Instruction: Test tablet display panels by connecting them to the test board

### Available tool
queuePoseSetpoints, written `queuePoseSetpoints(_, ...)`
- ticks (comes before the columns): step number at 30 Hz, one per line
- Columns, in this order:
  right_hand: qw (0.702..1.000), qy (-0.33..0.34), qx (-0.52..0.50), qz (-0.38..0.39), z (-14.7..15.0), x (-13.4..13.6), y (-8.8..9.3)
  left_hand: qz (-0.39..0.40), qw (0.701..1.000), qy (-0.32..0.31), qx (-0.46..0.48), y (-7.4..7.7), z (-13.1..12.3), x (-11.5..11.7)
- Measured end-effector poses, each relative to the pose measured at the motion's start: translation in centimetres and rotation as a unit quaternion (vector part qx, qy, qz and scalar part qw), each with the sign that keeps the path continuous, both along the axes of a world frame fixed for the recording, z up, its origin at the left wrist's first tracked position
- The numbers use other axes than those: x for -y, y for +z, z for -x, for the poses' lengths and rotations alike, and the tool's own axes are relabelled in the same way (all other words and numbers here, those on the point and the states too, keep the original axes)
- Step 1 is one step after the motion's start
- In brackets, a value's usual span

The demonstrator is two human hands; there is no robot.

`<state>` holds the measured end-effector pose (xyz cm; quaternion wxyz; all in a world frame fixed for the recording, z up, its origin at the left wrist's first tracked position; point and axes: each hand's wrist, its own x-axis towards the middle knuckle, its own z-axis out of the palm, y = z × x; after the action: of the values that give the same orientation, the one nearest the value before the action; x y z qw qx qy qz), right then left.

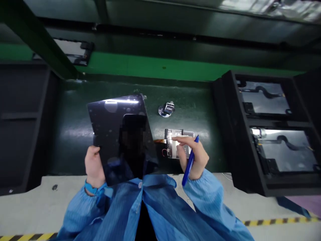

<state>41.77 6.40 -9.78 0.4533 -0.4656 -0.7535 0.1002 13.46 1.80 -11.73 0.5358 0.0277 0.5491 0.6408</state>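
Observation:
My left hand [94, 165] grips the lower left edge of a glossy black tablet panel [117, 130], holding it tilted up off the dark green bench [195, 100]. Its screen reflects my blue smock. My right hand [194, 155] is closed around a blue pen [190, 160], with the forefinger stretched out over a small open device part [179, 142] with a silver plate and an orange flex cable, lying flat on the bench just right of the panel.
A small metal stand or clip [166, 109] sits on the bench behind the part. At right, a black tray rack [273, 127] holds two panel backs with cables. A dark tray stack [22, 124] stands at left. Another panel [72, 50] rests at the back left.

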Motion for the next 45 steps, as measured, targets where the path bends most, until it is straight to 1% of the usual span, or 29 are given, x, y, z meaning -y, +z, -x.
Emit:
queuePoseSetpoints(2,0.994,0.108,-0.010,0.002,1.7,0.3,1.2,0.003,0.998,0.009,0.059,0.9,-0.9,-0.4)
queuePoseSetpoints(3,0.989,0.148,0.002,-0.002,2.4,0.3,1.6,0.013,0.995,0.012,0.096,1.4,-1.3,-0.5)
queuePoseSetpoints(4,0.985,0.171,0.021,-0.009,3.0,0.2,1.9,0.025,0.990,0.014,0.137,1.7,-1.5,-0.7)
queuePoseSetpoints(5,0.983,0.177,0.043,-0.016,3.5,0.0,2.0,0.037,0.984,0.016,0.173,2.1,-1.7,-0.7)
queuePoseSetpoints(6,0.984,0.167,0.066,-0.021,4.0,-0.2,2.0,0.047,0.979,0.018,0.199,2.3,-1.8,-0.7)
queuePoseSetpoints(8,0.987,0.122,0.105,-0.026,4.9,-0.4,1.7,0.049,0.975,0.010,0.216,2.4,-1.8,-0.5)
queuePoseSetpoints(10,0.987,0.083,0.136,-0.021,6.0,-0.3,1.4,0.032,0.974,-0.017,0.223,2.3,-1.9,-0.2)
queuePoseSetpoints(12,0.985,0.076,0.156,-0.014,7.2,0.1,1.2,0.001,0.970,-0.054,0.238,2.3,-2.0,0.0)
queuePoseSetpoints(14,0.980,0.106,0.166,-0.005,8.1,0.7,1.4,-0.030,0.961,-0.088,0.261,2.4,-2.2,0.1)
queuePoseSetpoints(16,0.972,0.171,0.159,-0.007,8.2,1.1,2.3,-0.051,0.951,-0.116,0.283,2.6,-2.3,0.0)
queuePoseSetpoints(18,0.959,0.251,0.126,-0.026,7.4,1.1,3.9,-0.053,0.946,-0.129,0.292,2.7,-2.4,0.0)
queuePoseSetpoints(20,0.952,0.293,0.078,-0.035,6.0,0.4,6.1,-0.035,0.948,-0.122,0.290,2.6,-2.3,0.1)
queuePoseSetpoints(22,0.964,0.259,0.051,-0.014,4.7,-1.2,8.4,-0.007,0.953,-0.109,0.282,2.3,-2.1,0.3)
queuePoseSetpoints(23,0.973,0.223,0.052,-0.007,4.2,-2.3,9.4,0.003,0.955,-0.106,0.278,2.2,-2.0,0.5)
queuePoseSetpoints(25,0.986,0.138,0.083,-0.034,3.9,-5.2,10.7,0.011,0.955,-0.116,0.271,2.0,-1.8,0.8)
queuePoseSetpoints(26,0.986,0.089,0.125,-0.058,4.0,-6.7,11.1,0.010,0.954,-0.128,0.270,2.0,-1.7,0.9)
queuePoseSetpoints(27,0.978,0.056,0.191,-0.065,4.2,-8.1,11.2,0.006,0.952,-0.141,0.271,2.1,-1.6,1.0)
queuePoseSetpoints(28,0.966,0.043,0.248,-0.055,4.5,-9.3,11.1,0.001,0.950,-0.154,0.273,2.2,-1.6,1.1)
queuePoseSetpoints(30,0.939,0.041,0.340,-0.029,5.0,-10.9,10.5,-0.011,0.946,-0.171,0.277,2.7,-1.6,1.1)
queuePoseSetpoints(32,0.929,0.058,0.365,-0.030,5.3,-11.4,10.1,-0.031,0.945,-0.170,0.277,3.3,-1.8,0.9)
queuePoseSetpoints(34,0.933,0.099,0.340,-0.058,5.3,-10.8,10.2,-0.052,0.946,-0.158,0.277,3.9,-2.1,0.6)
queuePoseSetpoints(35,0.937,0.140,0.313,-0.064,5.2,-10.3,10.6,-0.060,0.947,-0.152,0.277,4.1,-2.3,0.5)
queuePoseSetpoints(37,0.934,0.253,0.250,-0.042,4.9,-9.0,11.7,-0.072,0.946,-0.148,0.278,4.2,-2.5,0.5)
queuePoseSetpoints(39,0.909,0.373,0.187,-0.010,4.4,-7.7,13.0,-0.077,0.945,-0.155,0.279,4.1,-2.7,0.7)
queuePoseSetpoints(41,0.874,0.462,0.148,0.011,4.0,-6.8,14.0,-0.077,0.941,-0.176,0.278,3.8,-2.8,1.1)
queuePoseSetpoints(43,0.842,0.519,0.146,0.020,3.6,-6.2,14.6,-0.073,0.938,-0.197,0.275,3.6,-3.0,1.5)
queuePoseSetpoints(45,0.830,0.530,0.174,0.011,3.3,-5.8,14.7,-0.072,0.938,-0.206,0.269,3.4,-3.2,1.8)
